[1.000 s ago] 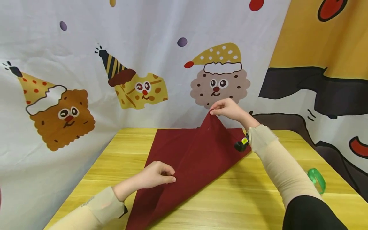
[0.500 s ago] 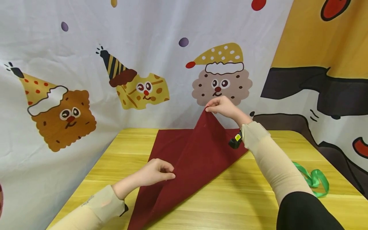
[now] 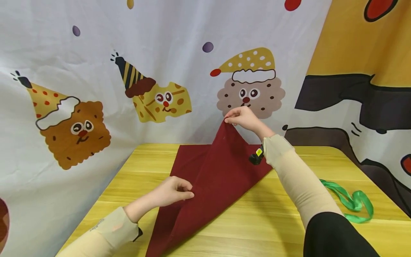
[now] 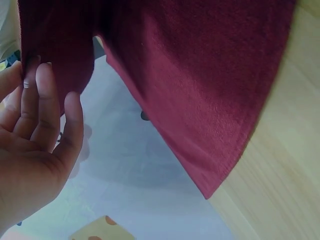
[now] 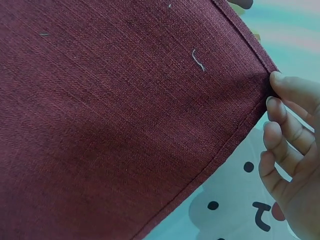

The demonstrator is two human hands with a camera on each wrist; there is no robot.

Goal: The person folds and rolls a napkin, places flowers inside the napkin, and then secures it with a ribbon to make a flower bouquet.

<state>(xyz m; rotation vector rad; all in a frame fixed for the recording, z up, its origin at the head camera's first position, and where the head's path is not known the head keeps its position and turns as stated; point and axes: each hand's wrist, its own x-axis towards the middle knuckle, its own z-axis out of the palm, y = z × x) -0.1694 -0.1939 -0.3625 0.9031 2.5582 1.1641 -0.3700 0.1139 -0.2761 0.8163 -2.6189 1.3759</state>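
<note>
A dark red cloth (image 3: 221, 178) with a stitched hem lies partly on the wooden table, one corner drawn up off it. My right hand (image 3: 245, 119) pinches that raised corner between thumb and fingertips; the right wrist view shows the hemmed corner (image 5: 235, 85) held there, the other fingers curled beneath. Lower down and to the left, my left hand (image 3: 173, 191) pinches the cloth's edge. In the left wrist view its thumb and fingers (image 4: 47, 95) meet at that edge, and one flat corner of the cloth (image 4: 205, 150) points away across the table.
A curled green ribbon (image 3: 356, 201) lies on the right side of the wooden table (image 3: 257, 228), beside my right forearm. Behind the table hangs a white curtain (image 3: 179, 43) printed with cartoon biscuits and cheese.
My right hand has moved left and slightly up, carrying the cloth's corner with it. The left hand has hardly moved. More of the green ribbon shows past the right forearm.
</note>
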